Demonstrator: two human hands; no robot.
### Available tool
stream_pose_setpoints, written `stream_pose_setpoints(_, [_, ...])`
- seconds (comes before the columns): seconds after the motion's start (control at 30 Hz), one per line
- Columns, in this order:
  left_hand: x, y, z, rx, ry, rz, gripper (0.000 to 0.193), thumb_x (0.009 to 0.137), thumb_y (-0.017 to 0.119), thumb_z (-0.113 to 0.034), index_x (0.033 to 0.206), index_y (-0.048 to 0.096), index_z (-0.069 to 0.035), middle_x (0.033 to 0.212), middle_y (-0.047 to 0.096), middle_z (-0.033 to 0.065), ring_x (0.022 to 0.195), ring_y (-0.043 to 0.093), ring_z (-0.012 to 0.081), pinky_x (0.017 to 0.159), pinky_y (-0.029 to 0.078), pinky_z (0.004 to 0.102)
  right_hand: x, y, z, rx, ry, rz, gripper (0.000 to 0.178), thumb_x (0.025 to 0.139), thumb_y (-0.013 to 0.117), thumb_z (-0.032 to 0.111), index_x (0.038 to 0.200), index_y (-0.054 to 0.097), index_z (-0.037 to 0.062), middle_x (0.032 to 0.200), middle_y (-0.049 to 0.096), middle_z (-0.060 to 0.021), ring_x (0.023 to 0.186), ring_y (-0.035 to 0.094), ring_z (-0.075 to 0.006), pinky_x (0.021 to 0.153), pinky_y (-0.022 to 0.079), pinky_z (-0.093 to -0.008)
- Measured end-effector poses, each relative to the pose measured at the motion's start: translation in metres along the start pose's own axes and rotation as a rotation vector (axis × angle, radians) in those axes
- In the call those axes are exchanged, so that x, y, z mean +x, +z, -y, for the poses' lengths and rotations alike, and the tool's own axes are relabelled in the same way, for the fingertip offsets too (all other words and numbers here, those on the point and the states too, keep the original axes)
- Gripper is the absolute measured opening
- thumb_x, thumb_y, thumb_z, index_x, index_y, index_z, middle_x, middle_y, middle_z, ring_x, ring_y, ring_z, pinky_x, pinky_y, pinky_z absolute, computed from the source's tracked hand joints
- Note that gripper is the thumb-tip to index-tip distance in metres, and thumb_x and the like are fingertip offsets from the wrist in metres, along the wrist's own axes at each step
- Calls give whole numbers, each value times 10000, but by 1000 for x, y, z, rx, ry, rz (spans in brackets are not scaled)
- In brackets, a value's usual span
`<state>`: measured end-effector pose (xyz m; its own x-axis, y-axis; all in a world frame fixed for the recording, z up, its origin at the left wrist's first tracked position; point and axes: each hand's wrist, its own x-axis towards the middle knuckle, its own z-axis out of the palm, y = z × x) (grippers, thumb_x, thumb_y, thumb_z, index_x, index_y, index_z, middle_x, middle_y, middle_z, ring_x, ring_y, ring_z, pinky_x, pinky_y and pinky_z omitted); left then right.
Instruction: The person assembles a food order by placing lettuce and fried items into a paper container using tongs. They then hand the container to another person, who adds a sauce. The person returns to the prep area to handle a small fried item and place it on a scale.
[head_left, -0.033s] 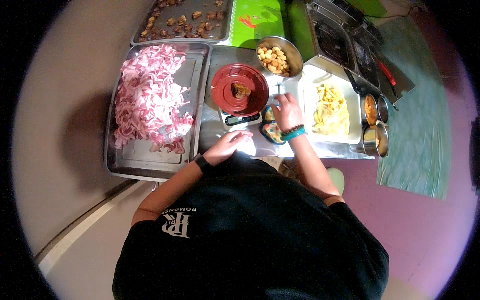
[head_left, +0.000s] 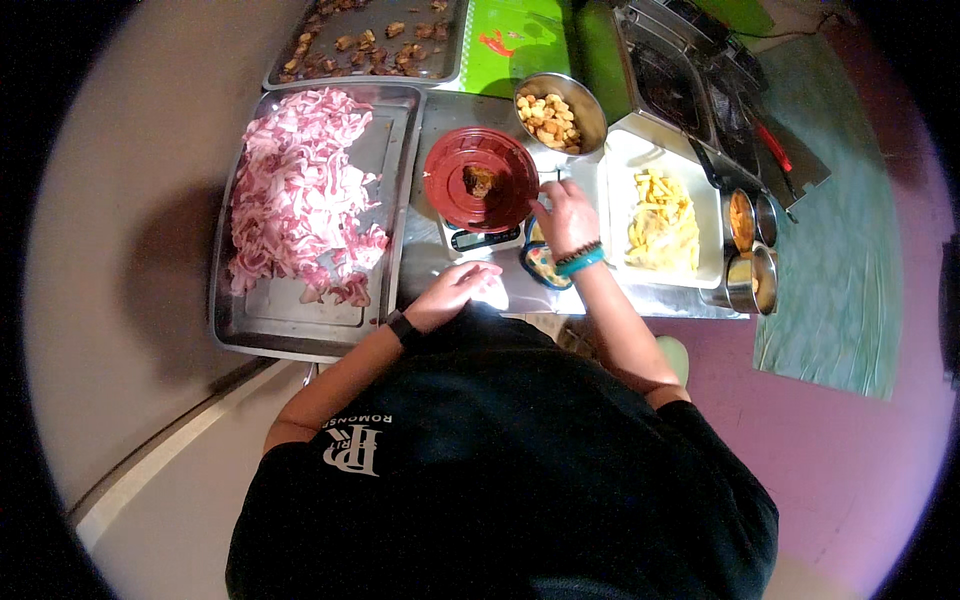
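A dark red plastic bowl (head_left: 447,170) rests on a white kitchen scale (head_left: 466,252) with a dark display. Inside the bowl lies a browned chunk (head_left: 480,182) that looks like cooked meat. My right hand (head_left: 572,222), wearing a teal band, hovers at the bowl's right rim with bent, parted fingers; whether it touches the rim I cannot tell. Partly under that hand is a colourful patterned pad (head_left: 546,268) with a dark blue border. My left hand (head_left: 455,296) is at the table's front edge below the scale, fingers stretched out, holding nothing.
At left, a metal tray (head_left: 395,200) carries raw sliced meat; another tray (head_left: 375,18) behind holds browned pieces. A steel bowl (head_left: 590,110) contains golden chunks. A white container (head_left: 708,230) of yellow strips, small steel cups (head_left: 765,280) and a metal fryer-like appliance (head_left: 650,80) stand right.
My right hand has shifted slightly left, closer to the bowl. The bowl has moved a touch to the right, and the browned chunk looks turned. My left hand stays put.
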<state>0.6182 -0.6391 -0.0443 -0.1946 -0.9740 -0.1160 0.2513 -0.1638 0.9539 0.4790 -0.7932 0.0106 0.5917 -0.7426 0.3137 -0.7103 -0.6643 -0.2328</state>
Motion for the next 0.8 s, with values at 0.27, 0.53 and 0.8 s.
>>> stream_pose_setpoints(0.27, [-18, -6, 4, 2, -50, -63, 307, 873, 384, -294, 999, 521, -50, 797, 540, 5, 685, 476, 68, 592, 387, 194, 51, 66, 44, -279, -165, 331, 220, 738, 516, 197, 887, 500, 36, 906, 537, -143, 878, 528, -275, 706, 457, -357])
stream_pose_setpoints(0.53, [-33, -16, 8, 11, -120, -89, 315, 873, 380, -274, 1022, 517, -31, 814, 550, 19, 740, 499, 90, 648, 403, 215, 65, 72, 38, -236, -155, 357, 376, 654, 599, 237, 925, 485, 2, 914, 552, -173, 859, 543, -304, 726, 454, -359])
stream_pose_setpoints(0.8, [-34, -18, 3, -25, -73, -109, 265, 870, 394, -254, 969, 535, -53, 765, 545, -4, 671, 482, 61, 572, 388, 188, 64, 48, -18, 1145, 546, 214, 198, 717, 608, 171, 869, 550, 59, 701, 546, 1, 601, 506, -118, 524, 395, -238])
